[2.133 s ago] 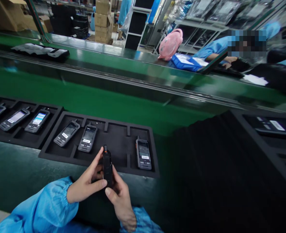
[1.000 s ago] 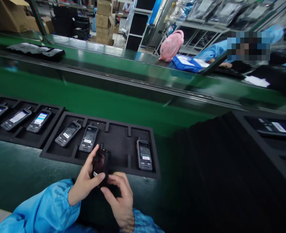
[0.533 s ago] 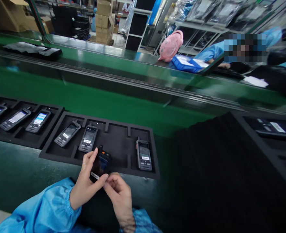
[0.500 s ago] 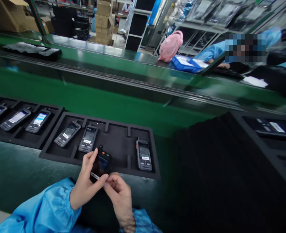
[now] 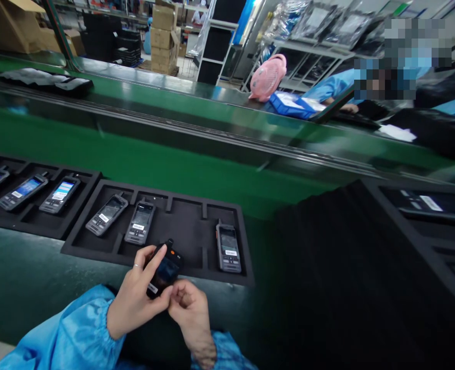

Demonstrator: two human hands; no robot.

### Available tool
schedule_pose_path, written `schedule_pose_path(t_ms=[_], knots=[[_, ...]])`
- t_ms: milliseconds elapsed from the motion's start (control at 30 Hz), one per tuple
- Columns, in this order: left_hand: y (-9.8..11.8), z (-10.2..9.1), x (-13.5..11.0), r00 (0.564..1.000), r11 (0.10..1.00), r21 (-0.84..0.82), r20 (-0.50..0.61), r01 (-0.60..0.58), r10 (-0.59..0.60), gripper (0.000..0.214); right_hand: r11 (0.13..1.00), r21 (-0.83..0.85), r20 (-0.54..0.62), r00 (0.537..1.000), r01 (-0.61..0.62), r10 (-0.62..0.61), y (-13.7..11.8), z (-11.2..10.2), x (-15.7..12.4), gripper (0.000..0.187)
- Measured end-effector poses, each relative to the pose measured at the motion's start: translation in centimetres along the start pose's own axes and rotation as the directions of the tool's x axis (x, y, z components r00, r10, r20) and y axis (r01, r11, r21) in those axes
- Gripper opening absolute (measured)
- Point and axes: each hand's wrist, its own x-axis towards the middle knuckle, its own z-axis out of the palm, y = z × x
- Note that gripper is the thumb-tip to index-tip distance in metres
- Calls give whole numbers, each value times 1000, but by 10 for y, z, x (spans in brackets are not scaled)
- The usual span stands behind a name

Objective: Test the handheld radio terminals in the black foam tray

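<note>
My left hand (image 5: 138, 293) is closed around a black handheld radio (image 5: 166, 271) with a screen, a short antenna and an orange button on top. The radio is tilted above the front edge of a black foam tray (image 5: 184, 226). Against its lower right side my right hand (image 5: 190, 311) has thumb and fingers pinched together; what they grip, if anything, is hidden. Two similar radios lie in the tray's left part, one (image 5: 107, 214) slanted and another (image 5: 140, 222) more upright. A further radio (image 5: 229, 246) lies in the right-hand compartment.
Another foam tray (image 5: 71, 221) with several lit radios adjoins on the left. To the right rises a tall stack of black trays (image 5: 327, 257), a device (image 5: 423, 201) lying in the top one. Beyond the ledge are a pink fan (image 5: 268, 77), a blue bin (image 5: 289, 105) and a person in blue sleeves.
The held radio and my left hand have shifted slightly down and right, and the radio is tilted more. My right hand stays pinched at its side. One radio screen at left turned from white to blue.
</note>
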Motion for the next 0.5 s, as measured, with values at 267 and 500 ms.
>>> schedule_pose_path(t_ms=[267, 500], knots=[[5, -2, 5, 964, 971, -161, -172, 176, -203, 69, 996, -15, -46, 995, 84, -85, 15, 1, -5, 24], [3, -1, 18, 851, 552, -703, 148, 449, -504, 93, 931, -198, 11, 950, 307, -311, -11, -6, -16, 22]])
